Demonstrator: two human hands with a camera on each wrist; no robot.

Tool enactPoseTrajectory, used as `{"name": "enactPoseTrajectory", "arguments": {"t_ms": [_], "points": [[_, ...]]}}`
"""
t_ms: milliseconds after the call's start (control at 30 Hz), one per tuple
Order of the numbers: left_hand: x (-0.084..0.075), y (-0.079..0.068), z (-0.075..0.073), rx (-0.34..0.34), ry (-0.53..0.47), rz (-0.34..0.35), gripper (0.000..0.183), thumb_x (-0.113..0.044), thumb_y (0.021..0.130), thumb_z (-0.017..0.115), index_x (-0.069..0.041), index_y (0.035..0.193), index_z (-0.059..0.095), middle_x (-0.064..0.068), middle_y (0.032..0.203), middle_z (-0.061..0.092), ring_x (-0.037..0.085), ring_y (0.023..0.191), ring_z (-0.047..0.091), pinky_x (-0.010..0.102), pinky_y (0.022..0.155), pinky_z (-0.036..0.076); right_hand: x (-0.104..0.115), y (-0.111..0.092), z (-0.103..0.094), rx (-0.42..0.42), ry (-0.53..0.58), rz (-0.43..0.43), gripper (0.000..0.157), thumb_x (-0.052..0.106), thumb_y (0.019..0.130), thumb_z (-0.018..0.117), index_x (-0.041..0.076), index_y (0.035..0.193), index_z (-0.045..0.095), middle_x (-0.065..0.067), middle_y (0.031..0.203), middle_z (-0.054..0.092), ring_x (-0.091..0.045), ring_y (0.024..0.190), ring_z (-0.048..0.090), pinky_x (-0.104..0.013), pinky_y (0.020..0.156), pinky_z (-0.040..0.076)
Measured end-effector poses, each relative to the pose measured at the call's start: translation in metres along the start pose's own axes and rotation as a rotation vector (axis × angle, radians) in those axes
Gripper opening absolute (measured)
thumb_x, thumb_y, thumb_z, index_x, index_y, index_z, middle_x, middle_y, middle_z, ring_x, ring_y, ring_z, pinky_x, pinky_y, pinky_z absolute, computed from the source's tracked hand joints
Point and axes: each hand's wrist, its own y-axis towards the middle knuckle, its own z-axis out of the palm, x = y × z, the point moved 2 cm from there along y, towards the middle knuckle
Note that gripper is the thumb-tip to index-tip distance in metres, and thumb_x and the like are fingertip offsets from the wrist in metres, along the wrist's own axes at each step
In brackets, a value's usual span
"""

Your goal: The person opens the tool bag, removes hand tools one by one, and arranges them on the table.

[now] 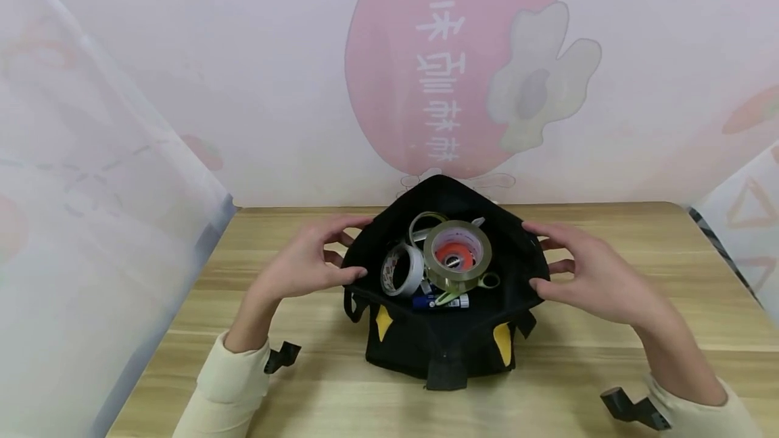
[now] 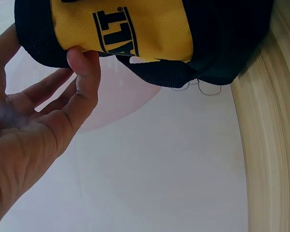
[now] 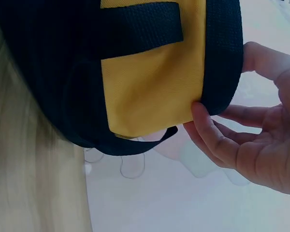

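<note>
A black and yellow tool bag (image 1: 441, 350) stands on the table, its mouth spread wide. My left hand (image 1: 310, 255) holds the rim at the left side, and my right hand (image 1: 587, 265) holds it at the right. In the left wrist view fingertips (image 2: 79, 60) bend at the bag's yellow panel (image 2: 159, 29); the right wrist view shows the fingers at the black edge band (image 3: 222, 58). Inside lie a wide roll of packing tape (image 1: 481, 259), a white tape roll (image 1: 416, 269), an orange roll (image 1: 465, 259) within the packing tape, a blue marker-like stick (image 1: 422, 302) and a green-handled tool (image 1: 489, 280).
The bag rests on a wooden table (image 1: 292, 397) whose far edge meets a printed curtain (image 1: 286, 120). More printed cloth (image 1: 79, 222) hangs along the left. Black straps (image 1: 355, 306) stick out from the bag's sides.
</note>
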Motion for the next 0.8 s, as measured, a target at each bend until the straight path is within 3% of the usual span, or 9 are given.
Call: {"name": "enactPoseTrajectory", "arguments": {"t_ms": [300, 567, 800], "points": [[-0.004, 0.001, 0.006, -0.023, 0.010, 0.010, 0.066, -0.008, 0.091, 0.084, -0.011, 0.152, 0.060, 0.008, 0.152, 0.063, 0.025, 0.113, 0.072, 0.031, 0.080, 0.067, 0.003, 0.004, 0.009, -0.020, 0.033, 0.002, 0.079, 0.018, 0.096, 0.083, 0.005, 0.163, 0.042, -0.020, 0.165, 0.045, -0.041, 0.139, 0.056, -0.043, 0.101, 0.062], [0.000, 0.002, 0.007, -0.011, 0.012, 0.036, 0.065, -0.009, 0.093, 0.081, -0.011, 0.154, 0.058, 0.009, 0.153, 0.062, 0.030, 0.116, 0.072, 0.032, 0.082, 0.068, 0.002, 0.005, 0.011, -0.038, 0.037, -0.008, 0.076, 0.017, 0.097, 0.082, 0.004, 0.162, 0.044, -0.020, 0.164, 0.046, -0.039, 0.140, 0.056, -0.014, 0.097, 0.058], [0.000, 0.002, 0.007, -0.012, 0.028, 0.050, 0.064, -0.012, 0.094, 0.082, -0.014, 0.153, 0.058, 0.007, 0.152, 0.063, 0.024, 0.115, 0.072, 0.032, 0.082, 0.067, 0.003, 0.007, 0.011, -0.057, 0.033, -0.022, 0.074, 0.015, 0.096, 0.082, 0.004, 0.160, 0.046, -0.019, 0.160, 0.050, -0.037, 0.137, 0.057, -0.009, 0.095, 0.055]]}}
